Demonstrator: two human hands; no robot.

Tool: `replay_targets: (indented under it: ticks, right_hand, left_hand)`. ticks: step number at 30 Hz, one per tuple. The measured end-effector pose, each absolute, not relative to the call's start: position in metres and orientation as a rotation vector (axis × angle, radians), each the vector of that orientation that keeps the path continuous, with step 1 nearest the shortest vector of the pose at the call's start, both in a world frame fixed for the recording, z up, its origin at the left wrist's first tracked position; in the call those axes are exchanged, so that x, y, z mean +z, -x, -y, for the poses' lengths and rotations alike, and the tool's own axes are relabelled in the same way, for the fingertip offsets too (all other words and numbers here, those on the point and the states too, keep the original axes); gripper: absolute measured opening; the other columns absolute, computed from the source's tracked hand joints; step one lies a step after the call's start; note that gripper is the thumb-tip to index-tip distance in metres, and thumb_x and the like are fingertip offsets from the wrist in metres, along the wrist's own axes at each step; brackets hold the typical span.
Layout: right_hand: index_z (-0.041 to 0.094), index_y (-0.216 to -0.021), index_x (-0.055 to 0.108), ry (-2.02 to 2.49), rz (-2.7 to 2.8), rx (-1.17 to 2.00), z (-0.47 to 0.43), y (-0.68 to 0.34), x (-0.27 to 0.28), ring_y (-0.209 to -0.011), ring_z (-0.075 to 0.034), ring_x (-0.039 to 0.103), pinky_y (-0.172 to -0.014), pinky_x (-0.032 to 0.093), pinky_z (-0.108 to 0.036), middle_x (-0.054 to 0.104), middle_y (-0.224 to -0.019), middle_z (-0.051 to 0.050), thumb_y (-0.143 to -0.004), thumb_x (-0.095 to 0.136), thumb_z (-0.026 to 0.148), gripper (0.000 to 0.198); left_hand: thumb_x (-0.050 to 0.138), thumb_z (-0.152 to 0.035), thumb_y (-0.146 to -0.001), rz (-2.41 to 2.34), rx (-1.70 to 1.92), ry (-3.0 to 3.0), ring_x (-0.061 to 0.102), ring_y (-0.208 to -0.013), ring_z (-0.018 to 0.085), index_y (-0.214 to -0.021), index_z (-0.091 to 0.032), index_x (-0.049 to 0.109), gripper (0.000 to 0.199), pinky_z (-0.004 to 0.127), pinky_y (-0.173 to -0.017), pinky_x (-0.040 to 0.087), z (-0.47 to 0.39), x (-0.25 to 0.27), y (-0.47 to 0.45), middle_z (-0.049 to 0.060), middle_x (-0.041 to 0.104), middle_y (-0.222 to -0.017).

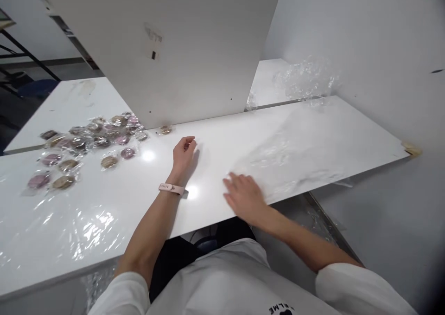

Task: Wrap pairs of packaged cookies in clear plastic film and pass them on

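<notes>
My left hand (184, 156) is over the middle of the white table (208, 152), its fingers curled in toward the thumb. Nothing shows in its hollow. My right hand (245, 196) lies with fingers stretched out at the left end of a large clear plastic bag (285, 155), spread flat on the right part of the table. That hand is slightly blurred. Left of my left hand are individually wrapped round cookies, brown and pinkish; a brown one (109, 162) and a purple one (128, 153) lie nearest the pile (100, 134).
A tall white panel (194, 50) stands upright along the table's far edge. Crumpled clear plastic (309, 78) sits behind the table at the right, against the wall. Another clear plastic sheet (93, 227) covers the near left of the table. One wrapped cookie (165, 130) is beside the panel's base.
</notes>
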State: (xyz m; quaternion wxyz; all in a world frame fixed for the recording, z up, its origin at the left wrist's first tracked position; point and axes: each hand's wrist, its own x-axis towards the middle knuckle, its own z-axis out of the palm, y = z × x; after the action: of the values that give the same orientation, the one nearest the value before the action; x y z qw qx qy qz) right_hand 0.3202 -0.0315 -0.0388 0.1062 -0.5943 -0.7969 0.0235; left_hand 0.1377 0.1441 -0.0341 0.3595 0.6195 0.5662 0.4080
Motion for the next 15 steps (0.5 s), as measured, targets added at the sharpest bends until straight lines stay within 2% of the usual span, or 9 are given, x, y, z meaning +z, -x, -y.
replay_targets:
  ticks: [3,6,8,10,11,13,15]
  right_hand:
    - [0.019,-0.134,0.059,1.493,2.514,0.215,0.041,-0.262,-0.025,-0.122,-0.037,0.055,-0.103,0.043,-0.058,0.054,-0.144,-0.02,-0.098,0.05,0.038,0.042]
    - [0.016,-0.127,0.063,1.13,2.693,0.427,0.054,-0.23,-0.004,-0.121,-0.033,0.056,-0.104,0.044,-0.053,0.06,-0.137,-0.019,-0.098,0.051,0.034,0.036]
    - [0.018,-0.121,0.067,0.806,2.793,0.614,0.064,-0.224,0.016,-0.116,-0.028,0.059,-0.101,0.047,-0.047,0.065,-0.13,-0.014,-0.099,0.052,0.032,0.03]
    - [0.022,-0.118,0.068,0.579,2.75,0.804,0.068,-0.229,0.032,-0.11,-0.022,0.063,-0.097,0.05,-0.041,0.069,-0.125,-0.007,-0.101,0.049,0.032,0.027]
    - [0.024,-0.118,0.068,0.582,2.658,0.866,0.067,-0.235,0.037,-0.107,-0.02,0.064,-0.095,0.051,-0.039,0.071,-0.122,-0.005,-0.102,0.047,0.034,0.028]
    - [0.028,-0.121,0.067,0.805,2.396,0.862,0.057,-0.255,0.036,-0.105,-0.02,0.066,-0.094,0.053,-0.04,0.073,-0.118,-0.003,-0.103,0.045,0.037,0.03]
    - [0.031,-0.122,0.066,1.147,2.146,0.718,0.041,-0.282,0.02,-0.112,-0.024,0.065,-0.096,0.052,-0.047,0.071,-0.12,-0.006,-0.102,0.043,0.041,0.032]
  left_hand:
    - [0.059,-0.04,-0.091,-1.287,1.063,-1.931,0.055,-0.123,0.026,-0.134,-0.024,0.056,0.046,0.04,-0.102,0.046,-0.109,-0.006,-0.137,0.011,0.06,-0.138]
    - [0.074,-0.039,-0.082,-1.048,0.755,-2.373,0.041,-0.14,0.031,-0.139,-0.031,0.052,0.062,0.048,-0.113,0.037,-0.075,0.01,-0.134,0.008,0.049,-0.152]
    - [0.077,-0.032,-0.078,-1.034,0.509,-2.478,0.049,-0.132,0.033,-0.124,-0.029,0.062,0.049,0.05,-0.109,0.039,-0.064,0.009,-0.125,0.009,0.059,-0.14]
    - [0.069,-0.024,-0.081,-1.154,0.418,-2.383,0.062,-0.109,0.029,-0.097,-0.025,0.069,0.016,0.046,-0.096,0.047,-0.06,-0.001,-0.108,0.008,0.071,-0.111]
    - [0.064,-0.022,-0.082,-1.231,0.462,-2.263,0.064,-0.096,0.026,-0.085,-0.023,0.068,0.005,0.043,-0.088,0.049,-0.06,-0.008,-0.096,0.007,0.072,-0.097]
    - [0.058,-0.026,-0.083,-1.338,0.686,-1.911,0.062,-0.077,0.021,-0.075,-0.022,0.064,0.01,0.036,-0.075,0.049,-0.06,-0.02,-0.069,0.005,0.068,-0.079]
    - [0.061,-0.033,-0.08,-1.387,0.941,-1.511,0.059,-0.067,0.017,-0.076,-0.021,0.061,0.012,0.033,-0.067,0.048,-0.06,-0.029,-0.038,0.003,0.064,-0.073]
